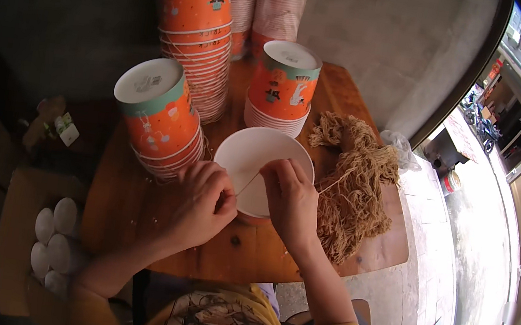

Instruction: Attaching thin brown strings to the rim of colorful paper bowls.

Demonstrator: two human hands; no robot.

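A white-lined paper bucket [236, 149] stands mouth up on the wooden table in front of me. Over its left rim is my left hand [208, 196], its fingers curled closed on one end of a thin tan cord [248, 184]. My right hand [292, 196] pinches the same cord above the bucket's mouth, fingertips together. The cord runs taut and slanting between the two hands. To the right lies a tangled heap of tan cords [355, 195], with a strand reaching toward my right hand. Whatever sits inside my curled left fingers is mostly hidden.
Upside-down orange buckets form a stack at left [161, 113], a short stack behind [283, 87] and a tall stack [196, 29] farther back. Wrapped stacks lean by the wall. A cardboard box [16, 242] with white rounded pieces stands left of the table [273, 263].
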